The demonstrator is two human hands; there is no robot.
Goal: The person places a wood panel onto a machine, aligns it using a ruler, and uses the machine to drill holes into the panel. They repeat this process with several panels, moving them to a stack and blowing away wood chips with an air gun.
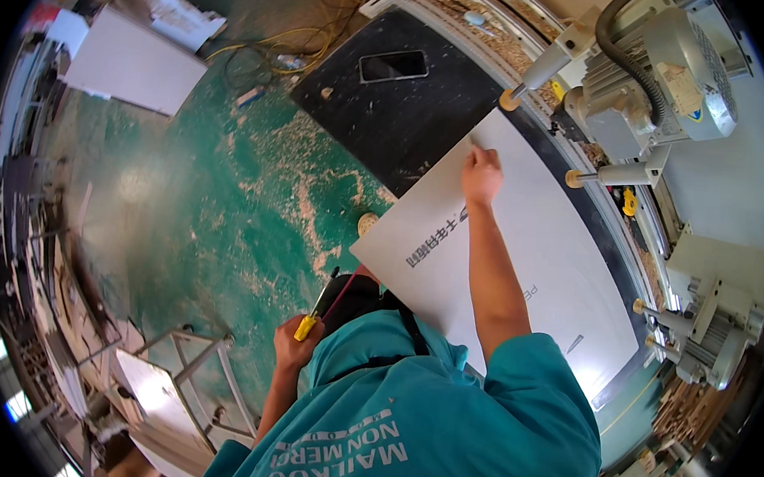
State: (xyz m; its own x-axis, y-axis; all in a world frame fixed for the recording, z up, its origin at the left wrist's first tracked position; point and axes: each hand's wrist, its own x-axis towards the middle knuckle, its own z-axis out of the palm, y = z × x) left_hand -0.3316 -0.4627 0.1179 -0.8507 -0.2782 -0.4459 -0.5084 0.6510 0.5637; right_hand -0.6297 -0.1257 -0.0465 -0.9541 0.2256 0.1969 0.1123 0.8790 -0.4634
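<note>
A large white board [539, 239] with dark print lies across the black machine table, its near-left corner sticking out past the table. My right hand [482, 173] rests on the board close to its far-left edge, fingers curled in; whatever they may hold is hidden. Low at my left side, my left hand [291, 345] is closed around the yellow handle of a slim tool [308, 325]. The tool's thin shaft points up and away from me, and its exact kind is unclear. My left hand is apart from the board.
A phone [394, 66] lies on the black table [363, 119]. Along the right stand machine units with a motor [627, 87] and round-ended pressers [532, 77]. Sawdust covers the green floor [272, 179]. Yellow cable [319, 47], a pale panel [135, 62] and a metal-framed cart [194, 371] are leftward.
</note>
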